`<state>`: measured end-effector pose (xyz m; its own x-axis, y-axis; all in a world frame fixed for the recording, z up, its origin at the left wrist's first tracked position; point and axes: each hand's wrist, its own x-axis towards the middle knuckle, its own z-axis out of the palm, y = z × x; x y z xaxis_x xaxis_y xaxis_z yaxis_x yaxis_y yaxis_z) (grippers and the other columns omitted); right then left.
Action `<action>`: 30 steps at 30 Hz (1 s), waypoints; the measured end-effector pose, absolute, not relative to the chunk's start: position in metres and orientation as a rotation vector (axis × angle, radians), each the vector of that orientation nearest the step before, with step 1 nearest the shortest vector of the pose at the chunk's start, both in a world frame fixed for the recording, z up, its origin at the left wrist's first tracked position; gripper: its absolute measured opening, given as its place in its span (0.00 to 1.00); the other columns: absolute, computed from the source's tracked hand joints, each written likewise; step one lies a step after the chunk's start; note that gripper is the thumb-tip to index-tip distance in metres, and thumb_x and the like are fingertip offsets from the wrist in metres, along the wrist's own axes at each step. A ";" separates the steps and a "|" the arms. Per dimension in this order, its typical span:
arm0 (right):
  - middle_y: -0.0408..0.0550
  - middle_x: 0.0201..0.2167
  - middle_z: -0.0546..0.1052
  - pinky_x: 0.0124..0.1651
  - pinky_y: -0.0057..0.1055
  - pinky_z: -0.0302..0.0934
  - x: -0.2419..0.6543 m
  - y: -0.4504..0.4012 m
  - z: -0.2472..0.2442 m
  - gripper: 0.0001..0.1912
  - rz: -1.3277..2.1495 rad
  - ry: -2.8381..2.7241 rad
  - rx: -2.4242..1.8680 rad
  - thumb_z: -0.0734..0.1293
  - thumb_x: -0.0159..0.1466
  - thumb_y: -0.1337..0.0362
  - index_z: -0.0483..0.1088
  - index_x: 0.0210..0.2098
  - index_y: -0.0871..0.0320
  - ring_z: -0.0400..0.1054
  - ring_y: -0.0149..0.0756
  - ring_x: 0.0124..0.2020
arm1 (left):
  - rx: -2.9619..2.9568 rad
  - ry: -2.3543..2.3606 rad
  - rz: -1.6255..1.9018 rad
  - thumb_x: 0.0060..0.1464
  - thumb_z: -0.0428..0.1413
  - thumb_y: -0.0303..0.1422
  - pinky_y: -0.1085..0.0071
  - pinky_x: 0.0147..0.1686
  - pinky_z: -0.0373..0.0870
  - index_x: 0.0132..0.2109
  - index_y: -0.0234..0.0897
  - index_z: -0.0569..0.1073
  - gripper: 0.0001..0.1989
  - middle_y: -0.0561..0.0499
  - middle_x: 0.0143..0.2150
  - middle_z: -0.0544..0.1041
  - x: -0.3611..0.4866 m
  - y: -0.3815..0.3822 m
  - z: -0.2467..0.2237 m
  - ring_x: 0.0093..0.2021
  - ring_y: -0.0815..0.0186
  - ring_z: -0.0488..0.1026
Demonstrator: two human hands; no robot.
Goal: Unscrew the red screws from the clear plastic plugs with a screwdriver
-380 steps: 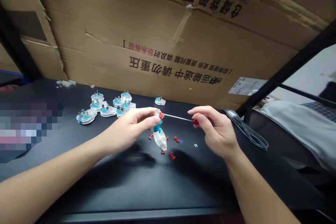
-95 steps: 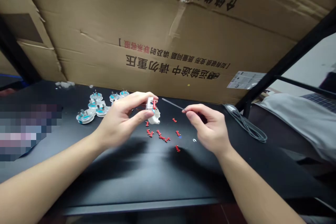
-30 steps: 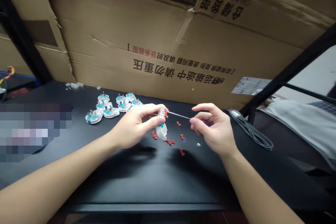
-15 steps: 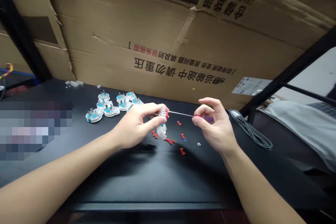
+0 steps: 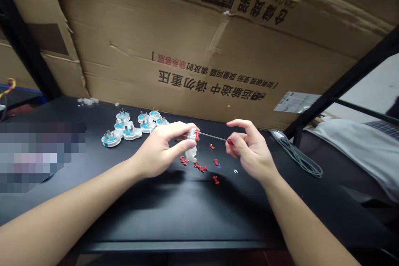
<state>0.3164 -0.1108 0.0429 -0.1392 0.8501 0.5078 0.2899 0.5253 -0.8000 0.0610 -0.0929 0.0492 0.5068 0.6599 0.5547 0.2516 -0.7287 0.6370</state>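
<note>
My left hand point(image 5: 163, 145) is shut on a clear plastic plug housing point(image 5: 192, 136), which has a red part at its top and a white piece below. My right hand point(image 5: 249, 149) pinches a thin steel-shafted screwdriver point(image 5: 213, 136) near its red collar, and the shaft's tip reaches the housing. Several small red parts point(image 5: 199, 167) lie on the black desk point(image 5: 174, 216) just below the hands. A small white ring point(image 5: 235, 171) lies to the right of them. Several similar plug housings point(image 5: 124, 129) with teal insides and metal pins are grouped to the left of my left hand.
A large cardboard box point(image 5: 187, 37) with printed characters stands along the desk's far side. A mouse point(image 5: 277, 134) and its coiled grey cable point(image 5: 299, 161) lie at the right. A pixelated patch point(image 5: 37, 153) covers the desk's left.
My right hand has shifted its grip, with the index finger lifted and the screwdriver's purple handle now hidden. My left hand and the plug housing have barely moved, and the shaft still reaches the housing.
</note>
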 end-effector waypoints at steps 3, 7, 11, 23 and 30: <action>0.38 0.27 0.72 0.30 0.27 0.61 0.316 -0.111 0.042 0.16 0.559 -1.725 -0.962 0.69 0.64 0.63 0.64 0.49 0.52 0.66 0.29 0.27 | 2.302 0.738 1.156 0.66 0.53 0.38 0.70 0.46 0.68 0.47 0.36 0.76 0.12 0.48 0.45 0.79 0.060 -0.093 0.050 0.44 0.63 0.74; 0.40 0.30 0.73 0.31 0.27 0.62 0.316 -0.112 0.043 0.14 0.553 -1.800 -0.984 0.69 0.64 0.61 0.67 0.49 0.53 0.68 0.30 0.29 | 2.335 0.718 1.199 0.66 0.54 0.38 0.70 0.49 0.69 0.50 0.36 0.76 0.12 0.47 0.49 0.79 0.060 -0.094 0.049 0.48 0.62 0.75; 0.44 0.28 0.76 0.33 0.29 0.62 0.316 -0.114 0.046 0.10 0.486 -1.937 -1.076 0.65 0.68 0.59 0.76 0.36 0.57 0.69 0.31 0.29 | 2.398 0.705 1.232 0.65 0.54 0.36 0.71 0.49 0.70 0.51 0.35 0.76 0.12 0.46 0.49 0.80 0.061 -0.094 0.048 0.47 0.63 0.76; 0.36 0.18 0.59 0.24 0.27 0.43 0.297 -0.115 0.036 0.14 1.094 -1.683 -0.948 0.69 0.64 0.53 0.76 0.35 0.59 0.46 0.24 0.20 | 2.716 0.625 1.198 0.65 0.55 0.32 0.70 0.53 0.71 0.60 0.29 0.71 0.19 0.40 0.54 0.77 0.067 -0.097 0.038 0.53 0.62 0.74; 0.36 0.19 0.63 0.27 0.27 0.47 0.287 -0.118 0.034 0.13 1.241 -1.609 -0.860 0.71 0.62 0.56 0.74 0.30 0.60 0.48 0.23 0.21 | 2.777 0.560 1.072 0.66 0.54 0.33 0.69 0.52 0.73 0.60 0.30 0.70 0.19 0.41 0.52 0.77 0.073 -0.101 0.035 0.51 0.62 0.73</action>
<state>0.2868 -0.1179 0.0342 -0.3521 0.9054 0.2374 0.0004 0.2538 -0.9673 0.0728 -0.1012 0.0346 0.6820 0.3778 0.6262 0.2980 -0.9255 0.2338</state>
